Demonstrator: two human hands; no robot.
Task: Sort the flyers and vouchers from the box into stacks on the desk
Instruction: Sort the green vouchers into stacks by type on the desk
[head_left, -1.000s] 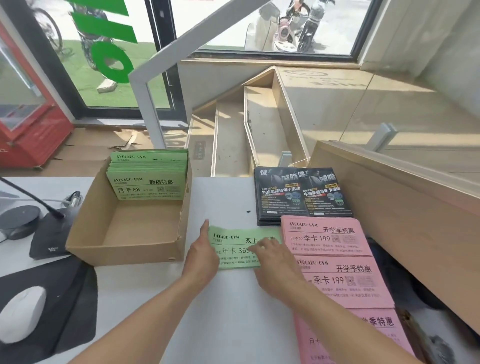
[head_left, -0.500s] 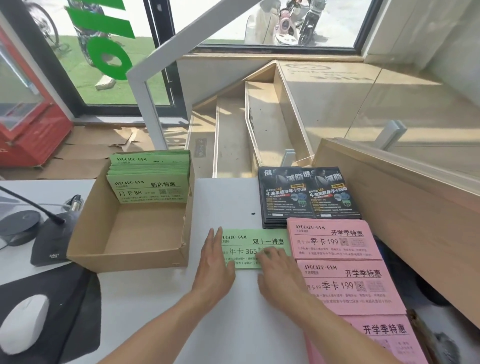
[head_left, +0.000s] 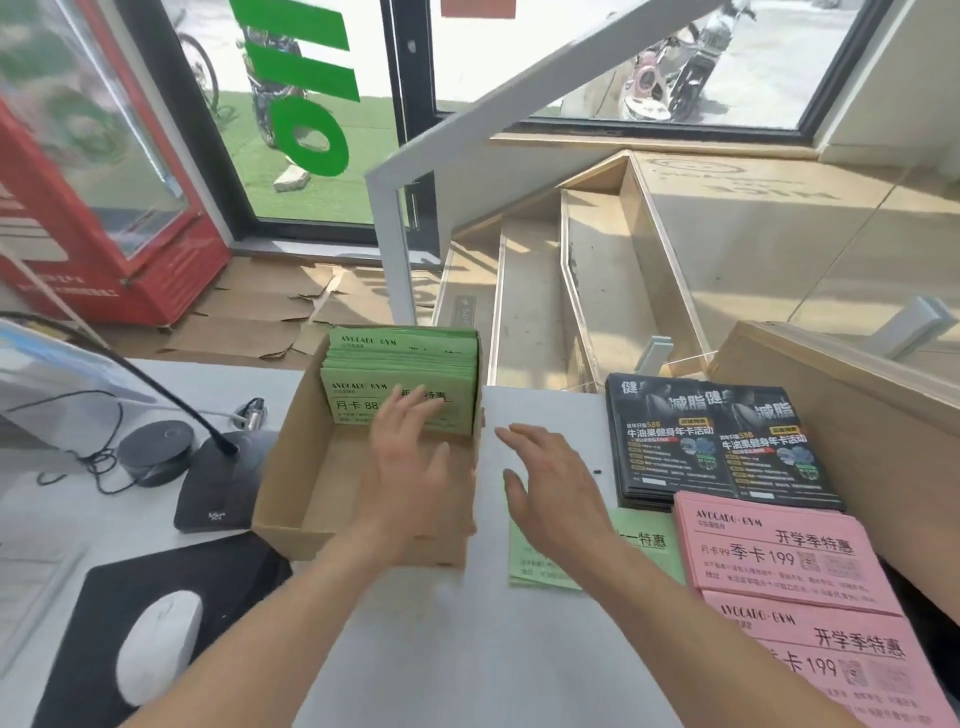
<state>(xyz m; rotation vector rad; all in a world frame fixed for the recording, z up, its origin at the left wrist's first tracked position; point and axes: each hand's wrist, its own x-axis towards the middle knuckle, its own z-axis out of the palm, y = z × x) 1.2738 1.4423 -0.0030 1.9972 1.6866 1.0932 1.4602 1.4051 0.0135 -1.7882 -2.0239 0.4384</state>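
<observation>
In the head view, the left hand (head_left: 410, 467) hangs spread over the brown cardboard box (head_left: 291, 499), fingertips at the upright green paper vouchers (head_left: 405, 384); its grip holds nothing. The right hand (head_left: 556, 493), fingers spread, hovers over the white worktop (head_left: 467, 649). Best to pinch a thin batch at its top edge and lift straight up.

A cardboard box (head_left: 291, 499) is sitting at the centre of the frame on the desk (head_left: 441, 649), with a stack of vouchers (head_left: 400, 384) leaning in its far end. The left hand (head_left: 410, 467) is hovering over the box, the right hand (head_left: 556, 493) just to its right. A single voucher (head_left: 644, 545) is lying under the right forearm. Flyers (head_left: 717, 441) are lying at right, with voucher stacks (head_left: 779, 556) below them. A mouse (head_left: 156, 644) is resting at lower left, a desk microphone (head_left: 218, 488) above it.
</observation>
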